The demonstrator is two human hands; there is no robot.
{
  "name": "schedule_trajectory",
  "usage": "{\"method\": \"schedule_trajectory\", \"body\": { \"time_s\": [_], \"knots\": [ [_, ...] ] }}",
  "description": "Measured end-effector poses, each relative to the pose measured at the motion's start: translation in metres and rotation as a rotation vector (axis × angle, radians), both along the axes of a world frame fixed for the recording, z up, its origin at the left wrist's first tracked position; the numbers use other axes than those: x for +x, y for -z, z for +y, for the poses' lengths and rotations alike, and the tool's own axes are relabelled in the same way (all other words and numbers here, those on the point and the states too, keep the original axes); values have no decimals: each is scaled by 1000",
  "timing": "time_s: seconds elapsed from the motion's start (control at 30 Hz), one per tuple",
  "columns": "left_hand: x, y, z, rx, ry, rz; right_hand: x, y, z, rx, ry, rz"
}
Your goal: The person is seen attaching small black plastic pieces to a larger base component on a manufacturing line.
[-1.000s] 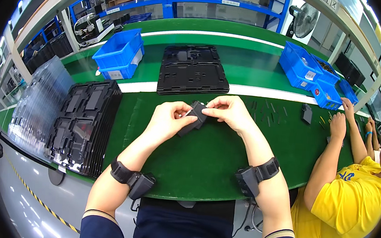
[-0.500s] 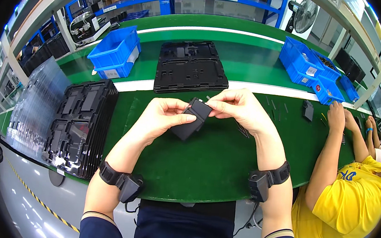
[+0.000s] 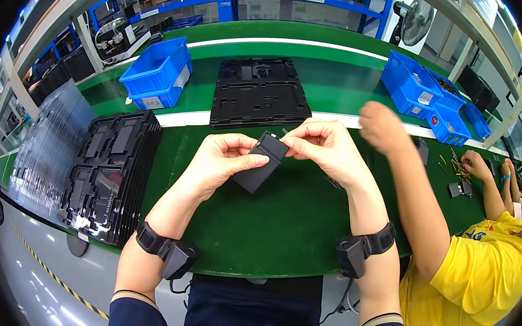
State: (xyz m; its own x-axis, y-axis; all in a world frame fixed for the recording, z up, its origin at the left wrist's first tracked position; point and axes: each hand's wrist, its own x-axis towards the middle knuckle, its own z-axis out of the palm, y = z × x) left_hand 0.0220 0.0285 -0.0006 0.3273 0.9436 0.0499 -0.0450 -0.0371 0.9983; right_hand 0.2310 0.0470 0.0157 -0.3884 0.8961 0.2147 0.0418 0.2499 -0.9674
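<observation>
— At the fingers?
— Left hand (image 3: 221,160) clamped round a flat black rectangular part (image 3: 261,162), thumb on top; right hand (image 3: 323,146) pinching its far end, fingertips together.
— Looks like?
— Matte, dark, boxy, tilted, held above the green belt (image 3: 281,220), near the middle.
— Farther out?
— Stacked black trays (image 3: 110,169) left, a wide black tray (image 3: 259,92) beyond, blue bins (image 3: 158,72) far left, a co-worker's arm (image 3: 407,180) right.
</observation>
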Motion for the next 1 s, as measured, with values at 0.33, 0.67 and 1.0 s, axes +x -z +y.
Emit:
{"method": "schedule_trajectory", "body": {
  "time_s": [0.33, 0.67, 1.0],
  "knots": [
    [1, 2, 2, 26, -5, 47, 4, 11, 5, 50, -77, 25],
    [0, 4, 8, 68, -39, 19, -1, 0, -1, 91, 172, 215],
    [5, 7, 4, 125, -74, -18, -18, 13, -6, -51, 226, 192]
  ]
}}
